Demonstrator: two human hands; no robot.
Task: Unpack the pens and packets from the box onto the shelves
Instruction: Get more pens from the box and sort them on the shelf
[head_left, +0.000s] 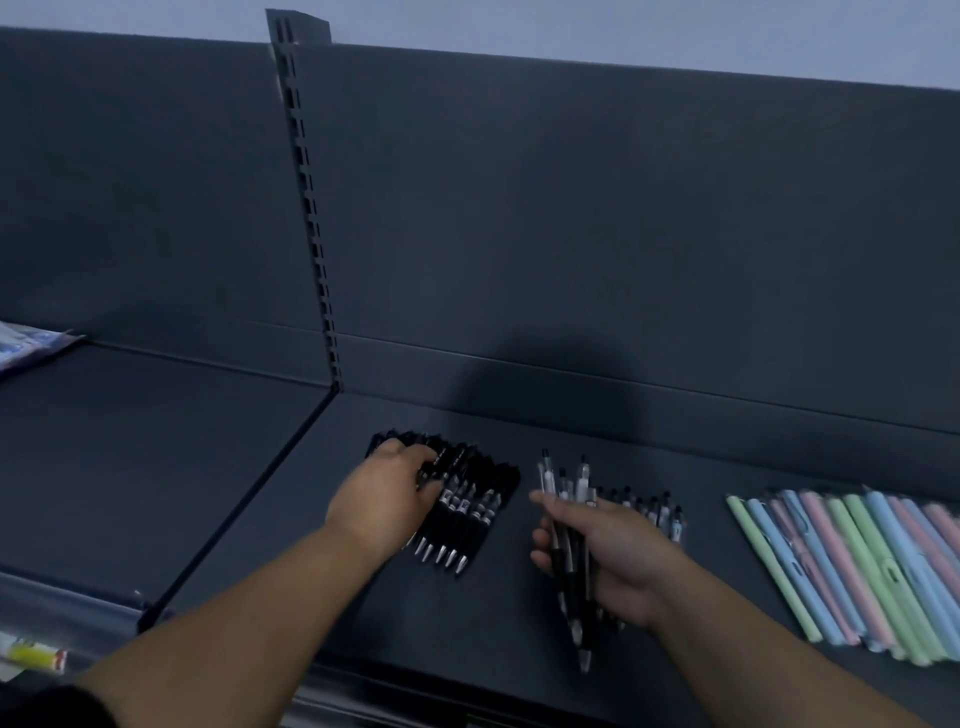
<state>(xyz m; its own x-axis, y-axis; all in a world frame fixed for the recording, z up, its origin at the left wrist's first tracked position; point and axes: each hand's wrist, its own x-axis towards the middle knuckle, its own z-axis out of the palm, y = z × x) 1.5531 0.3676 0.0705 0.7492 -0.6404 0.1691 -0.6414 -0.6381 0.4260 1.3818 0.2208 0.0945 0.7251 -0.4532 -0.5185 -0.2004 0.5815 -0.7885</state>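
Note:
A row of black pens (467, 504) lies on the dark shelf (322, 499). My left hand (384, 493) rests on the left end of that row, fingers curled down over the pens. My right hand (608, 551) grips a bunch of clear and black pens (571, 519), tips pointing toward me. Behind that hand a few more clear pens (654, 512) lie on the shelf. Pastel green, blue and pink pens (852, 561) lie in a row at the right. The box is out of sight.
A slotted upright (311, 208) divides the back panel, and a seam splits the left shelf (130, 467) from this one. A blue packet (31, 343) lies at the far left. A yellow and white item (36, 657) shows below the shelf edge.

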